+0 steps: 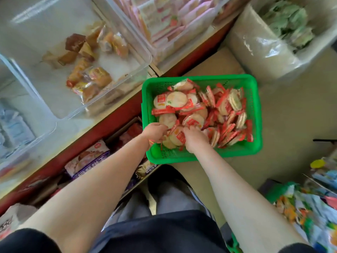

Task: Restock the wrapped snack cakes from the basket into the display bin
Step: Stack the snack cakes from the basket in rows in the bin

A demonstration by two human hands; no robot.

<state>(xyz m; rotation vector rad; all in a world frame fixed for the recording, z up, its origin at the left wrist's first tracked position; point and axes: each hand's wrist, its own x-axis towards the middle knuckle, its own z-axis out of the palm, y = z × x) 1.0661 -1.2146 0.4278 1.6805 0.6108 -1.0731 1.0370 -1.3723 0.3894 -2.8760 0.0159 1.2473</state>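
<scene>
Two hands, left (155, 131) and right (194, 136), each grip snack cakes (176, 137) in one basket (256, 114).

Shop aisle seen from above. Tan floor (284, 110) runs up the right side. A red-edged display shelf (116, 114) crosses diagonally at left, carrying clear plastic bins; a lower shelf (87, 161) beneath it holds boxed goods. A plastic-lined carton (259, 52) stands at upper right. Glare from overhead light streaks a clear lid (36, 10).
</scene>
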